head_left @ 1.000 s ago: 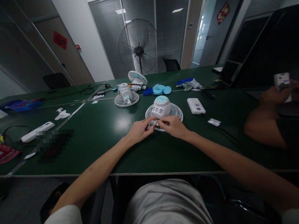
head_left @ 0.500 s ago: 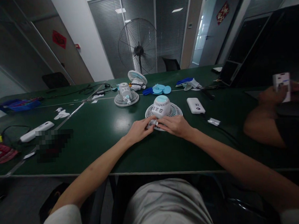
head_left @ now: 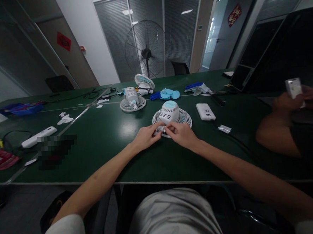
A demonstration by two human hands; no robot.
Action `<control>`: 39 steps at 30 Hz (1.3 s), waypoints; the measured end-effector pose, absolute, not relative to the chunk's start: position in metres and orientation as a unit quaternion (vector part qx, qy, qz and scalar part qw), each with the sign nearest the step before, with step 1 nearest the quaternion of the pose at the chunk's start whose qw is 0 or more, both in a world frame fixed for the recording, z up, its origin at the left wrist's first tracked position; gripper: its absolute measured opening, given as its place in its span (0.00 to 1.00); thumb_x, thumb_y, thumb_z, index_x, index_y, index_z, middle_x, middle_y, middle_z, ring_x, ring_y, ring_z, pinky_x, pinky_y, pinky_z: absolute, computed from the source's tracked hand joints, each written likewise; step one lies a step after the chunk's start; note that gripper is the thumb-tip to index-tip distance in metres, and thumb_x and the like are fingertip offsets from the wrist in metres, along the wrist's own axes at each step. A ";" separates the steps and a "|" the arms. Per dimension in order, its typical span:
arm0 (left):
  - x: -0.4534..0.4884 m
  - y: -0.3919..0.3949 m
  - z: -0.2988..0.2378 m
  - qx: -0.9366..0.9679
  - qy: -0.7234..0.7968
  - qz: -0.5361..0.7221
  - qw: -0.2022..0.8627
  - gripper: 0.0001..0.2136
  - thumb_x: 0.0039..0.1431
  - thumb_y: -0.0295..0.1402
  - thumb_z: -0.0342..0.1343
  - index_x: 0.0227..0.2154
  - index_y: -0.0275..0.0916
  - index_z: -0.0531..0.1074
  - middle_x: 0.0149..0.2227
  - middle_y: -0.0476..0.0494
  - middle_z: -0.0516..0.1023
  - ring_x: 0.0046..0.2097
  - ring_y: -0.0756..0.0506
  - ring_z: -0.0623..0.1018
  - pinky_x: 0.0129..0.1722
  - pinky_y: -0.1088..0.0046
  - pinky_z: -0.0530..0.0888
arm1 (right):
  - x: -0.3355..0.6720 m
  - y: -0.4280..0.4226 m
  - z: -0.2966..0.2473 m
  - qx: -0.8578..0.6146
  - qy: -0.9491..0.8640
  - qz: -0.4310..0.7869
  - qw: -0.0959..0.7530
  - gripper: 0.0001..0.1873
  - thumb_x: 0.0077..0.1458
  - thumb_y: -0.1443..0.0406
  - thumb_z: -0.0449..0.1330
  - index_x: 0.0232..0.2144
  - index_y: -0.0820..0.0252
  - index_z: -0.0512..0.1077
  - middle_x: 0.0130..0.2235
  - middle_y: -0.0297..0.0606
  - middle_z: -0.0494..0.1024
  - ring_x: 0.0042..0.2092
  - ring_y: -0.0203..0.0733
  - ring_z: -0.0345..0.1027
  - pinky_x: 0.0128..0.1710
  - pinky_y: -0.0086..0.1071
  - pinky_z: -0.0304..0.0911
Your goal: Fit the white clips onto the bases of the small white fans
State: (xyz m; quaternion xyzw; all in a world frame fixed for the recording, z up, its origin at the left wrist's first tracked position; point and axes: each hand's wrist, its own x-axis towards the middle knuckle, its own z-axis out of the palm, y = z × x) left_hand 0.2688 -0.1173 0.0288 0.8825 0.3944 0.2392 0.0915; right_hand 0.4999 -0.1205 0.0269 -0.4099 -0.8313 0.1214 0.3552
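Note:
A small white fan with a pale blue cap lies face down on the green table, its round grille flat on the top. My left hand and my right hand meet at the fan's near edge. The fingers of both hands pinch a small white part at the fan's base; I cannot make out what the part is.
A second small fan and a third lie further back beside blue fan blades. A white power bank with a cable lies to the right. Another person at the right edge holds a small white device. A white bar-shaped unit lies left.
My hands stay at the fan's near edge, with the right fingers shifting slightly. The person at the right has moved the white device a little.

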 end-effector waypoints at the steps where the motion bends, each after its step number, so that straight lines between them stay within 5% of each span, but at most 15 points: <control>1: 0.269 -0.118 0.030 0.883 0.393 0.238 0.095 0.20 0.71 0.39 0.49 0.63 0.42 0.65 0.38 0.47 0.79 0.33 0.48 0.77 0.36 0.74 0.70 | 0.502 -0.121 0.027 -0.395 -0.849 0.055 0.347 0.16 0.68 0.55 0.58 0.44 0.61 0.77 0.33 0.41 0.82 0.30 0.41 0.75 0.29 0.32 0.64; 5: 0.269 -0.118 0.030 0.885 0.389 0.238 0.097 0.21 0.71 0.39 0.49 0.64 0.41 0.64 0.38 0.47 0.79 0.34 0.47 0.77 0.36 0.73 0.70 | 0.510 -0.120 0.030 -0.335 -0.894 -0.104 0.280 0.19 0.69 0.56 0.55 0.54 0.62 0.72 0.42 0.46 0.83 0.37 0.45 0.76 0.31 0.32 0.63; 8: 0.268 -0.116 0.027 0.885 0.388 0.239 0.089 0.21 0.72 0.39 0.49 0.64 0.41 0.64 0.38 0.47 0.79 0.33 0.48 0.77 0.37 0.73 0.70 | 0.512 -0.121 0.034 -0.307 -0.909 -0.159 0.233 0.17 0.72 0.58 0.51 0.51 0.62 0.74 0.40 0.46 0.82 0.36 0.44 0.74 0.30 0.33 0.61; 18: 0.269 -0.117 0.027 0.887 0.388 0.236 0.087 0.21 0.72 0.39 0.49 0.65 0.42 0.64 0.39 0.47 0.79 0.33 0.47 0.77 0.37 0.73 0.70 | 0.516 -0.115 0.030 -0.290 -0.909 -0.170 0.246 0.17 0.72 0.59 0.52 0.49 0.60 0.77 0.40 0.45 0.82 0.35 0.42 0.74 0.30 0.33 0.62; 25: 0.269 -0.117 0.029 0.889 0.381 0.235 0.094 0.22 0.72 0.39 0.49 0.65 0.42 0.63 0.40 0.46 0.80 0.34 0.47 0.77 0.36 0.73 0.70 | 0.512 -0.115 0.026 -0.315 -0.895 -0.064 0.310 0.16 0.70 0.58 0.55 0.44 0.61 0.79 0.40 0.45 0.83 0.36 0.44 0.76 0.34 0.34 0.66; 32: 0.268 -0.116 0.028 0.885 0.392 0.236 0.080 0.21 0.72 0.40 0.48 0.64 0.43 0.64 0.42 0.46 0.80 0.33 0.48 0.78 0.35 0.73 0.69 | 0.493 -0.120 0.023 -0.424 -0.778 0.301 0.354 0.24 0.71 0.52 0.51 0.33 0.61 0.76 0.27 0.35 0.79 0.20 0.35 0.68 0.21 0.30 0.61; 36: 0.267 -0.118 0.030 0.887 0.388 0.234 0.086 0.20 0.72 0.39 0.49 0.63 0.43 0.64 0.43 0.46 0.81 0.34 0.48 0.78 0.35 0.74 0.69 | 0.499 -0.120 0.025 -0.405 -0.838 0.094 0.353 0.14 0.68 0.56 0.58 0.43 0.61 0.76 0.31 0.38 0.80 0.29 0.40 0.74 0.28 0.32 0.64; 39: 0.267 -0.117 0.030 0.889 0.382 0.237 0.092 0.21 0.72 0.39 0.49 0.64 0.43 0.63 0.44 0.46 0.80 0.34 0.48 0.78 0.35 0.74 0.68 | 0.505 -0.121 0.027 -0.366 -0.878 -0.057 0.303 0.19 0.68 0.56 0.58 0.54 0.63 0.72 0.39 0.45 0.82 0.35 0.45 0.76 0.31 0.33 0.64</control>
